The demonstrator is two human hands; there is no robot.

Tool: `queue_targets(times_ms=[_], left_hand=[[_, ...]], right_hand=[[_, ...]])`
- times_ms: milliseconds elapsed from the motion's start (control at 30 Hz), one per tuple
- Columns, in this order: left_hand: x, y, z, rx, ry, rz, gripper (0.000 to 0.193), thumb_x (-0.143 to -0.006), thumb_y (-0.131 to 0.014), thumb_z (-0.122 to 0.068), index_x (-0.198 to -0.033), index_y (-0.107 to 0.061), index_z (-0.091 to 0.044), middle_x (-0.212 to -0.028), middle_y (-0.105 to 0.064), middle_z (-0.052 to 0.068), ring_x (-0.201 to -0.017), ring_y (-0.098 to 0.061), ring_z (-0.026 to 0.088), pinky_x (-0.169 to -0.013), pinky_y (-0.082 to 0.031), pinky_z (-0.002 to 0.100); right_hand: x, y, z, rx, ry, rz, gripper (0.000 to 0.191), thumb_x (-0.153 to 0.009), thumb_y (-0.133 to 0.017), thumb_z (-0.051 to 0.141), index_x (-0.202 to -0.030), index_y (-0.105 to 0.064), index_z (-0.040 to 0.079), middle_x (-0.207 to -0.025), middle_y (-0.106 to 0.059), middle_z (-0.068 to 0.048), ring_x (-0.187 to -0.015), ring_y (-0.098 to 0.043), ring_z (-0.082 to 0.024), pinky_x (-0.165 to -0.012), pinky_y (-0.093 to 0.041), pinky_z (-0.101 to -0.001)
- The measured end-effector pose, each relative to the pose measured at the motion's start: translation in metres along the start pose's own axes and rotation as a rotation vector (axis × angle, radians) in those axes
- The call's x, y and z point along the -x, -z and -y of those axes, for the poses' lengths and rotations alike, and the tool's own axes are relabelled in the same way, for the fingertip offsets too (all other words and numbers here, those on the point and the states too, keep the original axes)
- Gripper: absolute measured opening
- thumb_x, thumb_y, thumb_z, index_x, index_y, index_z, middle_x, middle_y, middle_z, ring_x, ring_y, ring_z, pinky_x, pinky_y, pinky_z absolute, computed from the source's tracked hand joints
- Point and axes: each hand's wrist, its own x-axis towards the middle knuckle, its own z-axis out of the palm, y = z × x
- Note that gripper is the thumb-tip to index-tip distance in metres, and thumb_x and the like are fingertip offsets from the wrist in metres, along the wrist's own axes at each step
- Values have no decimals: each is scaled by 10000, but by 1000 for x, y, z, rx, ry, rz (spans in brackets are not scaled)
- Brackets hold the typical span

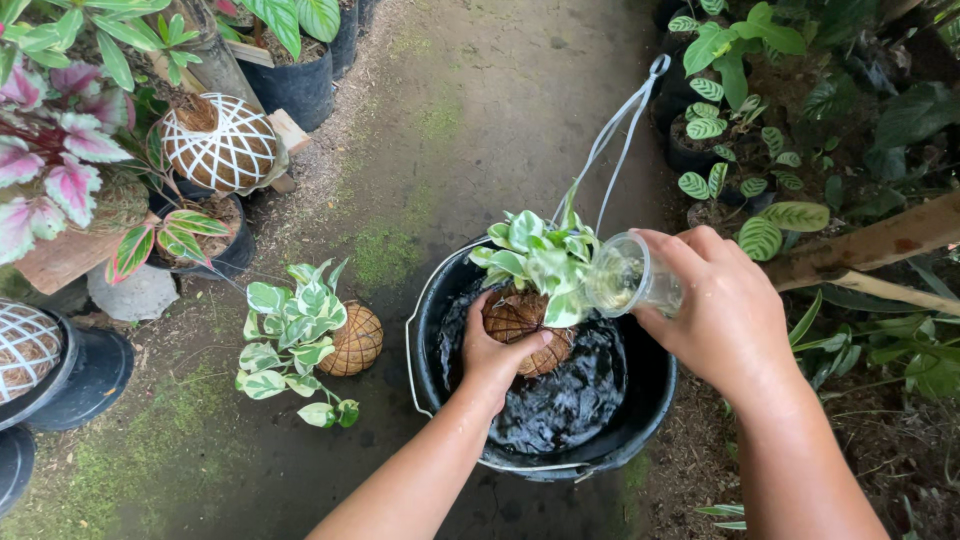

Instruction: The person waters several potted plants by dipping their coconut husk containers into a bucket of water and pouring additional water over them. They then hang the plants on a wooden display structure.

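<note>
1. Looking down, we see our left hand (497,358) cupping a round coconut-husk ball (520,325) from below and from the near side, fingers clenched around it.
2. A plant with green-and-white leaves (540,255) grows out of this ball, and grey hanging cords (620,135) rise from it.
3. We hold the ball over a black bucket (640,410) with dark water inside.
4. Our right hand (725,315) grasps a clear plastic cup (625,277), tilted on its side with its mouth towards the leaves and almost touching them.
5. On the mossy ground to the left lies a second husk ball (352,340) with a similar variegated plant (290,335).
6. Potted plants (215,150) stand on both sides.
</note>
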Motion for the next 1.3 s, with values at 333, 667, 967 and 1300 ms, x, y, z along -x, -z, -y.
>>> queue_targets(times_ms=[333,667,967,1300], left_hand=[[2,1,-7,167,59,22,996,-602,-894,-88,-1468,-405,-152,-1366,-607,109,-1251,-609,245,-1035,-510,399],[3,3,-12,190,66,-27,986,-601,-884,-139,-1466,-412,-157,-1357,-604,118,-1248,-603,245,-1036,-505,408],[-5,4,-4,261,-56,-58,959,-629,-911,-195,-1462,-445,-109,-1364,-600,103,-1245,-594,227,-1047,-494,391],[-8,2,-1,236,-139,-144,964,-603,-934,-132,-1409,-410,-56,-1324,-592,123,-1212,-601,227,-1034,-513,401]], right_hand=[[-4,-13,5,336,55,-130,695,-647,-826,152,-1320,-680,242,-1085,-603,-67,-1024,-601,-288,-875,-486,-443],[7,-65,-13,466,-109,707,602,-752,-829,265,-1302,-588,224,-1178,-608,-55,-1129,-629,-265,-873,-577,-407],[61,-239,-26,10,93,939,567,-709,-821,104,-1244,-632,108,-1284,-649,-138,-1138,-667,-338,-925,-565,-423],[30,-156,-68,-1062,-3,957,635,-631,-835,-44,-1227,-664,95,-1215,-700,-49,-1176,-647,-176,-1076,-527,-355]])
